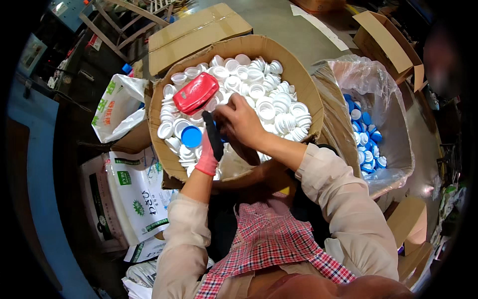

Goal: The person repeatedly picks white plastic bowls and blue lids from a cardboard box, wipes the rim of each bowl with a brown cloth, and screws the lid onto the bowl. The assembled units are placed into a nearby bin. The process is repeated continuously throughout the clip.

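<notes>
Both my hands meet over the near half of a big cardboard box point(311, 94) filled with white plastic caps point(256, 90). My left hand point(211, 144) wears a pink and black glove and is seen edge-on, its fingers closed and partly hidden. My bare right hand point(240, 122) is closed beside it, fingertips bent in towards the glove. A sliver of blue shows between the hands; what they hold is mostly hidden. Just left of the glove, a blue cap point(191, 136) lies on the white ones. Beyond it rests a red zip pouch point(196, 93).
On the right stands a plastic-lined box point(401, 144) with blue and white caps point(367, 137). A closed carton point(199, 37) sits behind the big box. To the left are a white plastic bag point(117, 112) and printed sacks point(137, 192). An open carton point(386, 45) stands far right.
</notes>
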{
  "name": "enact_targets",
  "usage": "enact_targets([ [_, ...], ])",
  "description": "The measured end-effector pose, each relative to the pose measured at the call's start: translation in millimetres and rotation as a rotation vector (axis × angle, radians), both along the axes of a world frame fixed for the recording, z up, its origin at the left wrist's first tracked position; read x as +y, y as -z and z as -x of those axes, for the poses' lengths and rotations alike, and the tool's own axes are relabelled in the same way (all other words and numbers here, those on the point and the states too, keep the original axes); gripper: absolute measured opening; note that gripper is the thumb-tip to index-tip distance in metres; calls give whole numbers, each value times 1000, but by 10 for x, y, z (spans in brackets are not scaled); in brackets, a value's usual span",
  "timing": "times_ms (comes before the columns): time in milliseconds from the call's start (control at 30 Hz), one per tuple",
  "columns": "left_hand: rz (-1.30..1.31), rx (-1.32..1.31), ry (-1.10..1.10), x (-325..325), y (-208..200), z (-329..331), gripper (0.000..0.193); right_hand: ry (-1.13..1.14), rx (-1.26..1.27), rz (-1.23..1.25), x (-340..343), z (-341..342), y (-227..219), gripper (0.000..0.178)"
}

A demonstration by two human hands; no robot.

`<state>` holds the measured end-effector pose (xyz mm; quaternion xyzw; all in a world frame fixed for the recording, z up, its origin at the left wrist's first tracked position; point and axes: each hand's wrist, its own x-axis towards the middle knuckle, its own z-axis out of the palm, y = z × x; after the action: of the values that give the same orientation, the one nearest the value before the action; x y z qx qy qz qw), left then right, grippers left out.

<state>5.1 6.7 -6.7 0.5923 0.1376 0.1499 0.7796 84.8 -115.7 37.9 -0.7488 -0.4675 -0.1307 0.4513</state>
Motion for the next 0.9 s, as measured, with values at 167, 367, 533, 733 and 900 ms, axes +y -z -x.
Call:
enact_targets([
  [167, -12, -171, -260, 501, -116, 148, 58, -389, 340, 423, -97, -350, 790, 63],
  [367, 1002, -315, 89, 635, -150, 274, 75, 220, 422, 805, -121, -899, 1052, 44],
  [533, 1051, -318, 217, 520, -264, 234, 80, 281, 395, 887, -164, -1088, 1606, 30],
  [733, 294, -283, 157, 562, -85, 264, 52, 304, 227, 719, -328, -1052, 1653, 15],
  [900, 632, -189, 211, 496, -205, 226, 69, -203, 142, 439, -260, -823, 551, 13],
])
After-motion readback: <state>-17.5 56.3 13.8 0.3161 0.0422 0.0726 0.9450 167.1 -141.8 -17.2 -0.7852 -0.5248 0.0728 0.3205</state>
